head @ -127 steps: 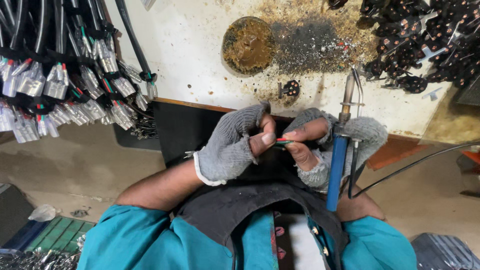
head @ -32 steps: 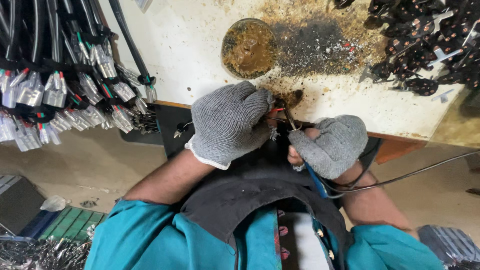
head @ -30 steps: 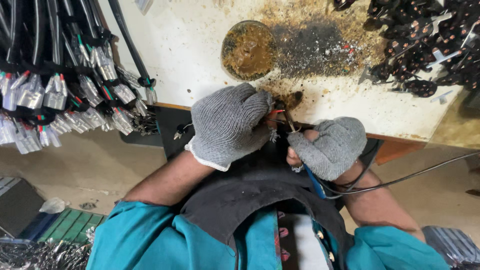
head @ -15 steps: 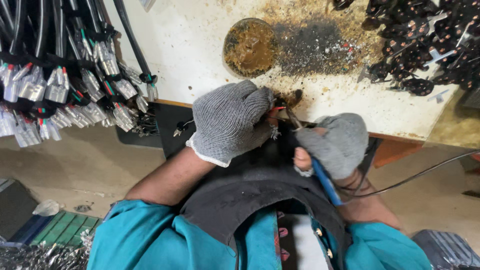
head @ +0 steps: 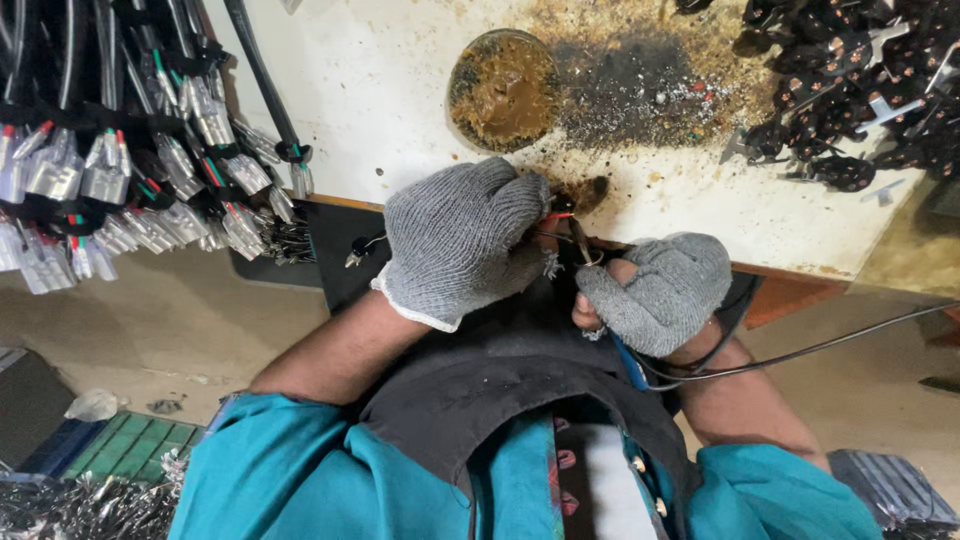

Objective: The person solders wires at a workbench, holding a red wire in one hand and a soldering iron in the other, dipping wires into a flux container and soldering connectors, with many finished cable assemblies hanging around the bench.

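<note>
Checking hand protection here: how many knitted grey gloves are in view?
2. One on the left hand, fisted at the white bench edge; one on the right hand, gripping a blue-handled tool. None hidden, apparently.

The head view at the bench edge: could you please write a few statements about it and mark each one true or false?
1. Both hands wear grey knit gloves: left hand, right hand. True.
2. The round tin of brown paste sits on the white bench top. True.
3. The right hand is empty. False: it grips a blue-handled tool.
4. The bundled cables hang to the right of the hands. False: they are on the left.
</note>
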Demonstrator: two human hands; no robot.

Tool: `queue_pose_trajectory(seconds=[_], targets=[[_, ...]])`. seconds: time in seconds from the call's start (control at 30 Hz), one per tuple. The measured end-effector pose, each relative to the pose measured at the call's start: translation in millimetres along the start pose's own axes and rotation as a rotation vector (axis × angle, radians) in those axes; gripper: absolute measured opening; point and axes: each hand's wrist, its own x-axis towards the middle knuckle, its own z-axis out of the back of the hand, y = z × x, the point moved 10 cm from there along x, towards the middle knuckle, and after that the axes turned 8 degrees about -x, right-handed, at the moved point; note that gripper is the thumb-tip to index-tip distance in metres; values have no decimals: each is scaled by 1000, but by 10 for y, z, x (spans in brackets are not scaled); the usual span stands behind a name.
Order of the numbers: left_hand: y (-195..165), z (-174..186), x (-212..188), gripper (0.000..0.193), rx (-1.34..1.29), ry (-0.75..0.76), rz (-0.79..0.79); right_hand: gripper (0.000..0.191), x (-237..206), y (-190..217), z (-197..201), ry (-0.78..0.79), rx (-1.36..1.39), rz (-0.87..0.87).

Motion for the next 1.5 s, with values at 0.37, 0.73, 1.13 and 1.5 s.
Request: queue_pose_trajectory(seconds=[0.37, 0.73, 1.13, 1.5], targets=[[22, -56, -16, 30, 12, 41, 10, 21, -193, -377, -314, 248, -50, -253], [30, -78, -25, 37, 42, 52, 5, 25, -106, 249, 373, -308, -132, 275], [39, -72, -23, 33, -2, 45, -9, 17, 62, 169, 344, -225, 3, 69], [36, -84, -15, 34, 7, 50, 3, 20, -59, -331, 72, 38, 531, -545]])
